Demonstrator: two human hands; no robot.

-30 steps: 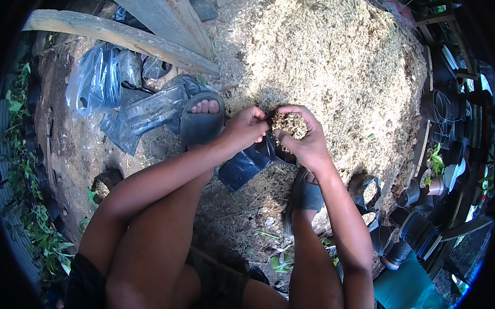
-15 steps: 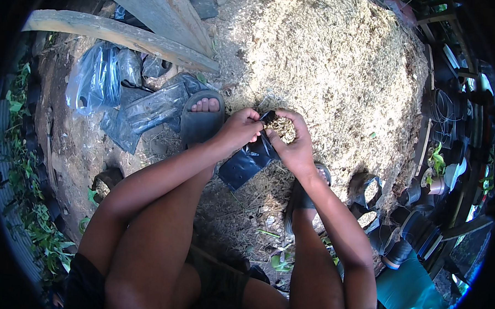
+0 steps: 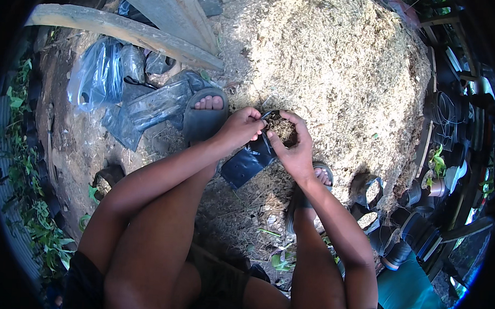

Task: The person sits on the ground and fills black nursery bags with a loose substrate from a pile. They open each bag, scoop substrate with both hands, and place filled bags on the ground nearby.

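A small black plastic bag [image 3: 248, 166] hangs between my two hands, its lower part flat and dark above the ground between my feet. My left hand [image 3: 242, 126] is closed, pinching the bag's rim between thumb and fingers. On the other side, my right hand [image 3: 294, 144] curls its thumb and fingers around the bag's mouth. Brown, shaded flakes [image 3: 282, 127] show within that curl; whether they lie inside the bag or behind it, I cannot tell. Just beyond both hands spreads a broad heap of pale shavings or husks [image 3: 334, 64].
Crumpled black plastic bags [image 3: 155, 107] and a clear plastic bag [image 3: 99, 73] lie at left, below a wooden beam [image 3: 120, 30]. My sandalled feet flank the bag. Several dark pots [image 3: 382, 237] and a coil of wire [image 3: 445, 113] stand at right, near a teal sheet [image 3: 410, 291].
The space between my right thumb and fingers has turned from bright husks to darker, brown flakes. Both hands keep nearly the same place, and the view has shifted slightly.
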